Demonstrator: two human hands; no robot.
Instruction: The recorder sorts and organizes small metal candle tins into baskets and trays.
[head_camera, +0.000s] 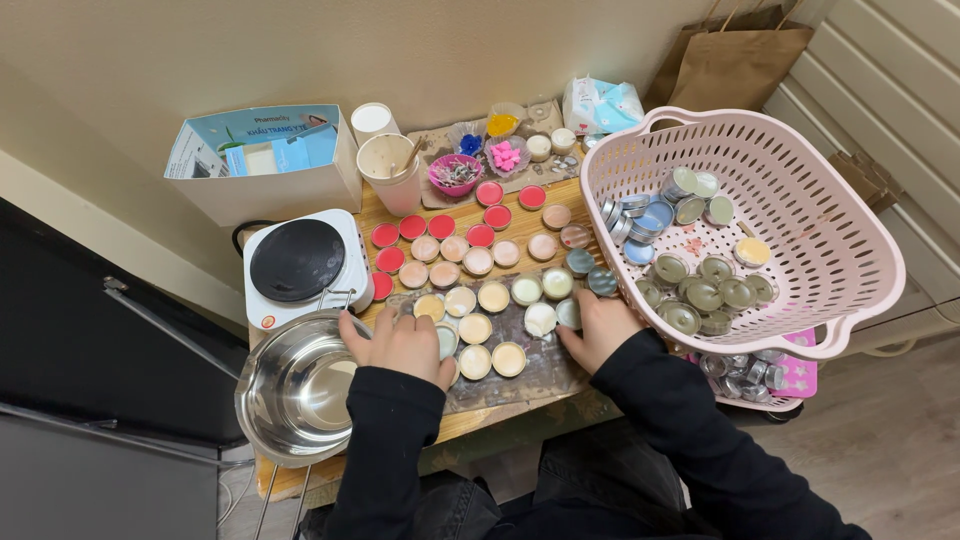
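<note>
Both hands are resting on a crowded tabletop (470, 425) among rows of small candle tins (492, 297). The left hand (400, 345) is lying loosely curled, gripping nothing, over cream tins beside a steel bowl (290, 395) overhanging the front edge. The right hand (600, 328) is touching a tin (568, 314) at the row's end; its grip cannot be told. A pink basket (840, 250) is crowding the right edge, a hotplate (298, 262) the left.

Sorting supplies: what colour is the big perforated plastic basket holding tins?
Pale pink perforated plastic basket; head view shows it.
</note>
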